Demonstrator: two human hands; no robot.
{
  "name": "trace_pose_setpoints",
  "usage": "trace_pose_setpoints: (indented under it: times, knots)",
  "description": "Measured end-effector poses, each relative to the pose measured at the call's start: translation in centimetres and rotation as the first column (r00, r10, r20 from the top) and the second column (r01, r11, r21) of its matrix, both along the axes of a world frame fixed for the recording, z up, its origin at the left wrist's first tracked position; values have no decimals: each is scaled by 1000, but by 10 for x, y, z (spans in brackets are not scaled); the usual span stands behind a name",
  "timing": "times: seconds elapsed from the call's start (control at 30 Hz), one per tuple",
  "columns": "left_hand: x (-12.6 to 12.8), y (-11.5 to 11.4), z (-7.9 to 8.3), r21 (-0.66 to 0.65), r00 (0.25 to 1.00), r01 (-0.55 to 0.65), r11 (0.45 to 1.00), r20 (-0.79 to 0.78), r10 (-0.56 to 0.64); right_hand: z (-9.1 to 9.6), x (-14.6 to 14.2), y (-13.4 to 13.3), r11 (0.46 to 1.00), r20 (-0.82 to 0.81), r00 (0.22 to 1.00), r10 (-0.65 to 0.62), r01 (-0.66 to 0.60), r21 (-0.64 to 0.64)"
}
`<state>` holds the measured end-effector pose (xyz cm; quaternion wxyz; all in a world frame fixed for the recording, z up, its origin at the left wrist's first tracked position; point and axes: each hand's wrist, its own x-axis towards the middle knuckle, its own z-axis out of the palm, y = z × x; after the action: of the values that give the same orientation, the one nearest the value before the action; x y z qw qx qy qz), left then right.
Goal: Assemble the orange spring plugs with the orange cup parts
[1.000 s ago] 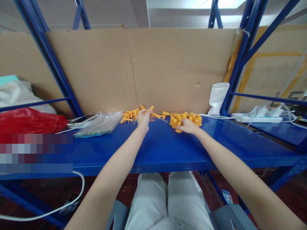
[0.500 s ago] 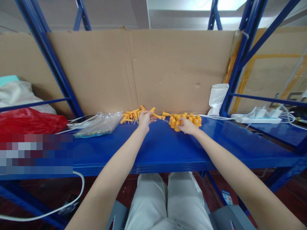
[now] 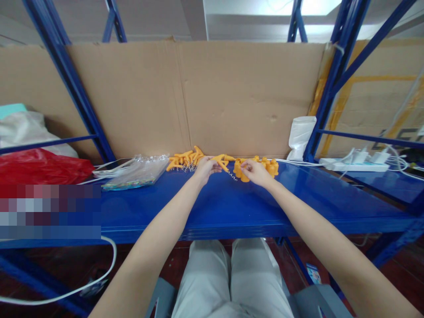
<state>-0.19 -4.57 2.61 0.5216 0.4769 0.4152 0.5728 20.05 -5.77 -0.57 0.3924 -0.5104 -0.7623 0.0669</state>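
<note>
Two heaps of small orange plastic parts lie at the back of the blue shelf [image 3: 232, 207]. The left heap [image 3: 183, 159] holds long, pointed pieces with small wire springs. The right heap [image 3: 270, 166] holds stubby, cap-like pieces. My left hand [image 3: 207, 168] is closed in a pinch on one long orange piece [image 3: 222, 163] between the heaps. My right hand [image 3: 255, 172] rests at the near side of the cap heap, fingers curled on an orange cap piece [image 3: 244, 175]. The two hands are close together.
A clear plastic bag [image 3: 137, 171] with white cords lies left of the heaps. A cardboard sheet [image 3: 215, 97] backs the shelf. A white pouch [image 3: 300, 134] leans on the blue upright; a power strip [image 3: 356, 163] with plugs lies right. Red bag [image 3: 39, 168] far left.
My left hand moved right from the long-piece heap, carrying one piece toward the middle. My right hand shifted slightly left and lifted at the cap heap, so the hands came closer.
</note>
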Motion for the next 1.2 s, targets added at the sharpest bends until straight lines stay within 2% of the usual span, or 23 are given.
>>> trace_pose_setpoints:
  times: [0.1,0.27,0.43,0.57,0.7,0.8,0.97,1.03,1.1,1.2]
  knots:
    - [3,1,-9,-8,994,86,996,-73,-86,-6,-7,-1,995,45,995,92,-90,-39]
    - [15,-1,-28,-133,942,221,966,-228,-247,-16,-24,-6,985,211,965,156,-136,-105]
    - [23,-9,-28,-108,926,235,966,-275,-256,-15,-32,-13,981,243,953,183,-160,-111]
    - [23,-11,-25,-75,911,274,959,-300,-284,-13,-30,-13,977,217,955,200,-179,-113]
    - [20,-7,-25,-41,905,275,961,-328,-273,-13,-29,-11,984,175,968,177,-169,-60]
    - [17,-4,-22,-35,892,302,953,-343,-296,-14,-27,-8,993,126,985,119,-119,-5]
    - [16,-3,-19,-25,877,364,931,-327,-352,-14,-18,1,997,-19,999,-32,33,65]
    - [17,-5,-19,-12,872,394,919,-310,-378,-15,-13,7,998,-69,998,0,5,64]
    - [18,-6,-19,-1,870,409,912,-302,-390,-16,-10,11,996,-108,991,83,-78,47]
    - [18,-8,-19,12,870,392,920,-329,-366,-17,-9,16,989,-157,977,143,-137,50]
